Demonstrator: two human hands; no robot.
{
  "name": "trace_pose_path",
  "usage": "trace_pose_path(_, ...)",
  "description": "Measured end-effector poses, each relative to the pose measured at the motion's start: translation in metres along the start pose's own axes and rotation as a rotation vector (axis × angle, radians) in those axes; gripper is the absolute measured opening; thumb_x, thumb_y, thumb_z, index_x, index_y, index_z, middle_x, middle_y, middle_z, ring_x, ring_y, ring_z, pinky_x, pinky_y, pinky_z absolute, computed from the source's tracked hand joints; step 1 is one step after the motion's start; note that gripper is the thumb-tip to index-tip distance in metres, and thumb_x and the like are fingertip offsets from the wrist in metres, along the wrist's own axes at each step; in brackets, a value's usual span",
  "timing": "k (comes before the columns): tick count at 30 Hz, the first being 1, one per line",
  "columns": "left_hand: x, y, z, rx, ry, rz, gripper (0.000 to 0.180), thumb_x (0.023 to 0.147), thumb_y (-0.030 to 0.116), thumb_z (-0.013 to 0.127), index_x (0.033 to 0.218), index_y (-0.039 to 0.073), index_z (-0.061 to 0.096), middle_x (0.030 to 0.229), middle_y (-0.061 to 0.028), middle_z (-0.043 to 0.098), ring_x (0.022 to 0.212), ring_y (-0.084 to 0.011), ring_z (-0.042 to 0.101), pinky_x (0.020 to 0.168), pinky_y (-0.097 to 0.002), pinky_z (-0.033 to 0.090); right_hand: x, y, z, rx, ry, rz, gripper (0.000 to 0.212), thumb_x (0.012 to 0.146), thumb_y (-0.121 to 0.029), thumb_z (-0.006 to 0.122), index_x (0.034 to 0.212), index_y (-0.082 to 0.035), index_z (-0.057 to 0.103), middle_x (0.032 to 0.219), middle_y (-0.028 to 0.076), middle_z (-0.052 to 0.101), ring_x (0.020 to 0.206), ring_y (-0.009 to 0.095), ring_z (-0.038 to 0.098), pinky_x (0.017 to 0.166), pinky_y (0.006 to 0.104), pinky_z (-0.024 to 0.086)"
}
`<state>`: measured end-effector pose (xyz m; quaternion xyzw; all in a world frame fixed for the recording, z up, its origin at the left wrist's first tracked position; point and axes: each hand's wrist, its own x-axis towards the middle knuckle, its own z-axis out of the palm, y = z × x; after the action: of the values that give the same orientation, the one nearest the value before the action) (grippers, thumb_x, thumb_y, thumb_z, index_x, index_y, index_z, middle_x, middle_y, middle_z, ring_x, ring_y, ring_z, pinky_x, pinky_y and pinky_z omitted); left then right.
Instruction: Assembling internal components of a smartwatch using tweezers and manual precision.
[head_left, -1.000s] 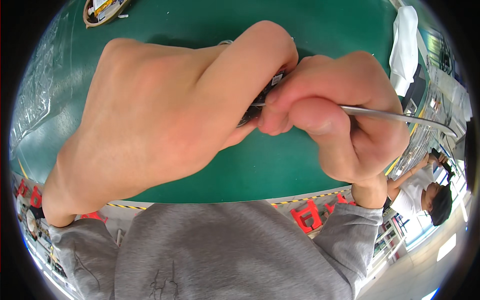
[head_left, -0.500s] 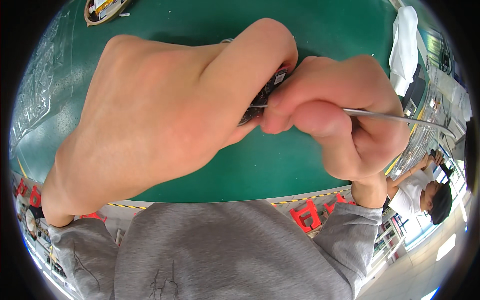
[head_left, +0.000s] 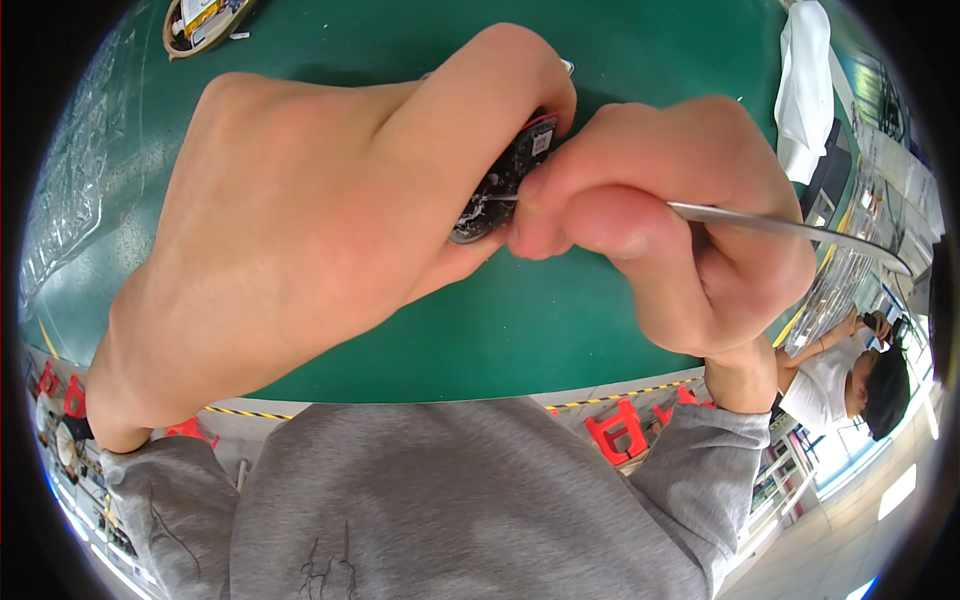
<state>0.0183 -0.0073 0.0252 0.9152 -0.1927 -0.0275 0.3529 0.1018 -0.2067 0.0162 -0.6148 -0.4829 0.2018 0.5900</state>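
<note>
My left hand (head_left: 300, 210), its back toward me, is closed round a small black part (head_left: 497, 178) with a rounded end, a pale printed patch and a reddish edge. Pale specks or marks show on its dark face. My right hand (head_left: 690, 190) grips a slim silvery metal tool (head_left: 750, 218) between thumb and fingers. The tool's tip rests on or just over the black part. Its other end runs out past my right hand and curves down. My left fingers hide much of the part.
Both hands are over a green tabletop (head_left: 450, 350). An oval tray (head_left: 170, 50) holding small yellow and silvery items stands far left. Clear plastic sheeting (head_left: 75, 200) lies along the left, and a white cloth-like item (head_left: 803, 95) lies far right. Red stools (head_left: 617, 430) and a person (head_left: 835, 385) are beyond.
Both hands have shifted slightly left together with the black part and the tool. More of the part's dark face shows between them now.
</note>
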Motion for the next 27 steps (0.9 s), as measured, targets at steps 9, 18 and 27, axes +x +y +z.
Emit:
trace_pose_path(9,0.003,0.006,-0.002,-0.028,0.003,-0.050,0.044,0.079,0.015,0.076,0.117,0.002,0.056,0.086,-0.0099,0.070,0.068,-0.0298,0.069,0.056,-0.0322,0.053,0.002,-0.003,-0.002,-0.031,0.023,0.001,0.021,0.096,-0.001,0.050,0.087,0.012,0.064,0.072,0.018,0.067,0.057,0.021,0.064,0.050,0.0283,0.051)
trace_pose_path(18,-0.001,0.008,-0.003,-0.012,-0.006,-0.025,0.046,0.079,0.015,0.077,0.117,0.000,0.056,0.082,-0.0102,0.070,0.066,-0.0288,0.069,0.055,-0.0317,0.053,-0.002,-0.008,-0.002,-0.003,-0.053,-0.027,0.016,0.093,0.002,0.053,0.089,0.014,0.063,0.072,0.020,0.067,0.058,0.022,0.064,0.052,0.0283,0.052)
trace_pose_path(27,-0.001,0.010,0.000,0.059,-0.027,-0.036,0.054,0.082,0.032,0.078,0.118,-0.002,0.055,0.081,-0.0088,0.070,0.061,-0.0246,0.069,0.052,-0.0300,0.052,-0.010,-0.003,-0.003,-0.055,-0.052,-0.099,0.016,0.093,0.000,0.059,0.089,0.015,0.063,0.072,0.021,0.066,0.059,0.024,0.064,0.051,0.0292,0.051)
